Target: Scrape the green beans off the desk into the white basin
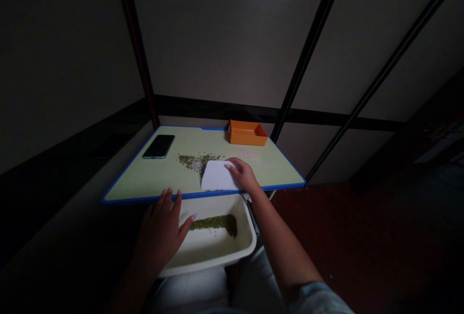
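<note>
My left hand (163,227) grips the left rim of a white plastic tub (217,251) held just under the near edge of a small pale table (152,178) with a blue border. Green grains (215,222) lie in a strip inside the tub. My right hand (243,175) presses a white flat scraper card (218,176) onto the table near its front edge. More green grains (194,161) are scattered on the table just beyond the card.
A dark phone (158,146) lies at the table's back left. An orange box (247,133) stands at the back edge. Pale wall panels with dark frames rise behind the table. Dark reddish floor lies to the right.
</note>
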The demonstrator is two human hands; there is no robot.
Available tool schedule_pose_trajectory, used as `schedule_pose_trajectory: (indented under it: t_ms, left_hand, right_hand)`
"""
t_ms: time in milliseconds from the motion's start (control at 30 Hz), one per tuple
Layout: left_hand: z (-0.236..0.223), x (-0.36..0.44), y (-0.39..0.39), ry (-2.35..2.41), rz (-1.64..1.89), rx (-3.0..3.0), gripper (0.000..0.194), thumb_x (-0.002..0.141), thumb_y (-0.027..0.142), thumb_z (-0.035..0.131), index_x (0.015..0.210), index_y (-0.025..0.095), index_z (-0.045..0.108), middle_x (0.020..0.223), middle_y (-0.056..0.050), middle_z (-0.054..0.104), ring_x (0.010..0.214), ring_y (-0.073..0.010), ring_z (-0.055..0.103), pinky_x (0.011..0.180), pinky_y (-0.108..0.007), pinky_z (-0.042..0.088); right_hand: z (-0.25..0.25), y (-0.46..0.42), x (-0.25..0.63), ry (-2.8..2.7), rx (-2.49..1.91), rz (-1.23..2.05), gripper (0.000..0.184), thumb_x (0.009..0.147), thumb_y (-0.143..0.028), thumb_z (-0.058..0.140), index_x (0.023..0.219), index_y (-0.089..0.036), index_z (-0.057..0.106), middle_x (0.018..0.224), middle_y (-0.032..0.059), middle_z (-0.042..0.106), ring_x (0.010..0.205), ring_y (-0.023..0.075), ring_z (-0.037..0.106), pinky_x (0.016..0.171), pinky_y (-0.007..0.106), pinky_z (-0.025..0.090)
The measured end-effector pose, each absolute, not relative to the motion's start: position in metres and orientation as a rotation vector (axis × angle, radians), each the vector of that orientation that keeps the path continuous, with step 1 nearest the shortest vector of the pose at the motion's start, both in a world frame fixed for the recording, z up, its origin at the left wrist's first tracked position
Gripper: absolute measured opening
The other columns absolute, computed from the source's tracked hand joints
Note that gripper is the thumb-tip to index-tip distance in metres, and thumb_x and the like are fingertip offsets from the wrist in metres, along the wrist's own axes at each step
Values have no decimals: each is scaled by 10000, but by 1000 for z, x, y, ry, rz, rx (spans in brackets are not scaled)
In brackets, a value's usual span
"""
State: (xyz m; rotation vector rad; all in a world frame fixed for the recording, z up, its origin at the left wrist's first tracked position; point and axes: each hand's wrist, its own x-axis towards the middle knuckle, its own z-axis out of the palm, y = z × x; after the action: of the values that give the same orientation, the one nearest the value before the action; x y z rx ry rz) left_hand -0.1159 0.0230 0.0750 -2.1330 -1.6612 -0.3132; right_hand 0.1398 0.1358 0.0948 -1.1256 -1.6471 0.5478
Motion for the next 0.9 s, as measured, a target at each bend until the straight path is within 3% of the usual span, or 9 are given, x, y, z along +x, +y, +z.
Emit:
schedule_pose_trajectory:
  t_ms: [233,500,767,900]
  left_hand:
    - [77,-115,24,-1675,-293,-2137,612,866,437,500,1337,48,539,1414,-226,478,1343,-344,420,1006,-465,424]
    - [75,-117,24,-1657,-304,-2132,615,865,440,484,1336,48,540,1416,-229,475,1334,-348,430,994,-468,433]
    - [73,-119,24,-1658,-350,-2139,604,880,435,461,1339,49,537,1419,-228,472,1341,-351,420,993,-482,433]
    - [71,-120,24,-1630,-375,-2141,596,877,423,469,1335,49,541,1407,-226,486,1331,-352,433,986,-477,441]
  right_hand:
    - [93,137,136,-1659,-1122,576,241,853,-327,579,1026,-199,688,1060,72,714,999,197,636,916,328,471]
    - [94,133,127,-1629,-1017,629,229,802,-366,630,951,-204,696,979,44,717,912,180,640,841,298,479]
    - [90,138,138,-1226,-1070,491,283,824,-474,525,869,-194,523,754,-3,565,698,144,520,639,257,449]
    - [92,133,149,-1102,-1129,361,278,838,-478,502,858,-202,472,775,-11,524,723,139,486,662,255,423]
